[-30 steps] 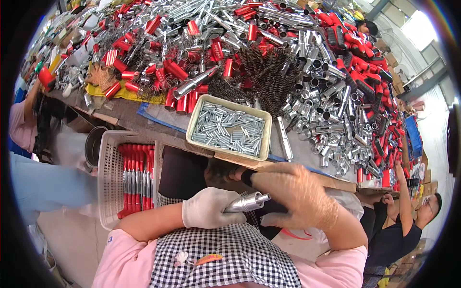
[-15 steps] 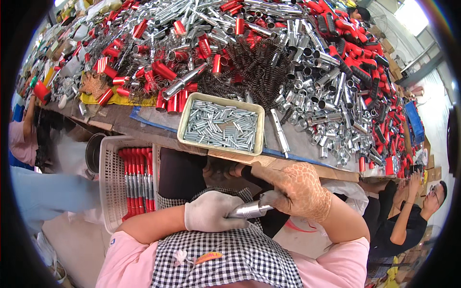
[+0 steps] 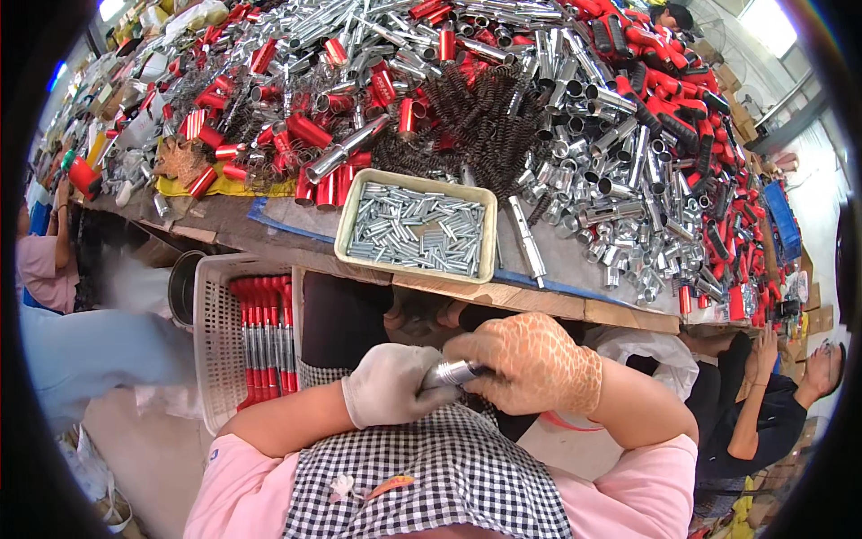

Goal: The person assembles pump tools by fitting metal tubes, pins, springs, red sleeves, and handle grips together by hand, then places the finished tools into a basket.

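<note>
Over my lap, a shiny silver metal tube (image 3: 453, 373) with ringed grooves lies slanted between my two gloved hands. My left hand (image 3: 391, 386), in a pale grey glove, is closed around its lower left end. The fingers of my right hand (image 3: 532, 364), in an orange patterned glove, are curled around the other end, slightly blurred; something dark shows there, too covered to identify. Beyond my hands, a cream tray (image 3: 415, 269) full of short silver pins sits at the table's near edge. A long silver tube (image 3: 527, 242) lies just right of the tray.
Red sleeves (image 3: 308, 131), dark springs (image 3: 476, 117), silver tubes and red-and-black handles (image 3: 687, 130) are heaped across the table. A white crate (image 3: 215, 359) at my left holds red-ended tools (image 3: 262, 337). Other people sit at the far left and at the right (image 3: 754, 431).
My right hand has drawn in leftward and closed further over the tube's end, covering more of it. The tube has tilted up a little. My left hand keeps its hold.
</note>
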Demonstrator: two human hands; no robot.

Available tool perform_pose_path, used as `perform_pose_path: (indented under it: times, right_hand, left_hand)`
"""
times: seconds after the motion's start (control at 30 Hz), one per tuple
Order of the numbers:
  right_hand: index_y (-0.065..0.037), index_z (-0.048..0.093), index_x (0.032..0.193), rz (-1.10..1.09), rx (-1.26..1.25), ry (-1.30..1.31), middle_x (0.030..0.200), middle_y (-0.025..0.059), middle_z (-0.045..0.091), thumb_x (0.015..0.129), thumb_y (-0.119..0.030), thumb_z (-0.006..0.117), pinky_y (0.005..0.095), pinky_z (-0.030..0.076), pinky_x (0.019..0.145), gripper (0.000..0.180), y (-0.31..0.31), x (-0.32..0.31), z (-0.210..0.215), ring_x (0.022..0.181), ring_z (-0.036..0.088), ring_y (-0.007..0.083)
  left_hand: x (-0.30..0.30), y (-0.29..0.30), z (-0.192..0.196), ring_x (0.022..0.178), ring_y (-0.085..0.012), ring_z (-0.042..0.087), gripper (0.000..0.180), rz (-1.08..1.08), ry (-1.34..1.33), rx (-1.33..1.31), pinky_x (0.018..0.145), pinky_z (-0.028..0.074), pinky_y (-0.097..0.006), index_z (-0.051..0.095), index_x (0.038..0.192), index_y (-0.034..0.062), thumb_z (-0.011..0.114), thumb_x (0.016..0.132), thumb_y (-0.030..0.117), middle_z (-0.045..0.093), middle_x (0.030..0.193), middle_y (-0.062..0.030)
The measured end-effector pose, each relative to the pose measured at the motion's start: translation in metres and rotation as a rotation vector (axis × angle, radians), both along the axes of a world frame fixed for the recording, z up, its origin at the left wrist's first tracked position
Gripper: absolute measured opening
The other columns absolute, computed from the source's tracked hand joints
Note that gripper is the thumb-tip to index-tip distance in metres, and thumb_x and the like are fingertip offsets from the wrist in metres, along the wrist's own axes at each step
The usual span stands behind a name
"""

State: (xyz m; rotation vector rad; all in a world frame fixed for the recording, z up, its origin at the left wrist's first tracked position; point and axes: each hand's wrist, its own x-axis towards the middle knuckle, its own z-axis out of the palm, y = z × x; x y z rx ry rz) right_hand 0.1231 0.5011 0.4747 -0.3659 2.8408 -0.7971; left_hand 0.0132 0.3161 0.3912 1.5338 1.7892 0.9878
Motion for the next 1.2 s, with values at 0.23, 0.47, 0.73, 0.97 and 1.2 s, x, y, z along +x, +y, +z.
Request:
perform_pose_path:
  times: [0.23,0.47,0.73,0.97,1.2]
  right_hand:
    - [0.003,0.049,0.129,-0.264,-0.453,-0.044,0.112,0.0221,0.062,0.068,-0.034,0.081,0.0424,0.05,0.088,0.078,-0.003,-0.013,-0.042,0.101,0.062,0.0373]
    - [0.006,0.047,0.132,-0.776,-1.044,-0.45,0.09,0.0147,0.067,0.071,-0.008,0.072,0.0362,0.054,0.075,0.067,-0.009,0.026,-0.1,0.08,0.068,0.0286]
    - [0.004,0.062,0.105,-1.585,-1.616,-0.621,0.085,0.0113,0.064,0.073,-0.002,0.061,0.0371,0.053,0.069,0.033,-0.003,0.053,-0.27,0.071,0.063,0.0266]
    - [-0.001,0.061,0.104,-1.6,-1.386,-0.544,0.09,0.0073,0.063,0.068,0.004,0.06,0.0345,0.052,0.068,0.036,-0.003,0.036,-0.294,0.077,0.06,0.0232]
    - [0.002,0.062,0.096,-1.669,-1.705,-0.564,0.082,0.0118,0.062,0.066,0.001,0.056,0.0357,0.05,0.062,0.031,0.0,0.014,-0.304,0.07,0.058,0.0275]
  left_hand:
    - [-0.04,-0.023,0.002,0.053,-0.0155,0.051,0.027,0.793,-0.63,0.509,0.052,0.043,-0.029,0.051,0.068,0.0057,0.054,0.093,0.016,0.054,0.06,-0.0047]
    - [-0.033,0.016,-0.094,0.105,-0.0338,0.058,0.032,1.137,-2.018,0.337,0.1,0.043,-0.052,0.053,0.105,0.001,0.038,0.104,0.029,0.06,0.106,-0.0166]
    - [0.041,0.117,-0.299,0.105,-0.0272,0.058,0.026,0.824,-2.1,-0.314,0.091,0.046,-0.046,0.056,0.12,0.0108,0.044,0.098,0.018,0.063,0.113,-0.0102]
    - [0.048,0.098,-0.332,0.115,-0.0229,0.054,0.032,0.319,-0.929,-0.128,0.094,0.046,-0.039,0.056,0.127,0.0139,0.042,0.099,0.022,0.059,0.126,-0.0075]
    - [0.05,0.094,-0.344,0.124,-0.0201,0.049,0.039,0.525,-1.0,-0.18,0.102,0.041,-0.035,0.053,0.133,0.011,0.038,0.101,0.027,0.055,0.137,-0.0072]
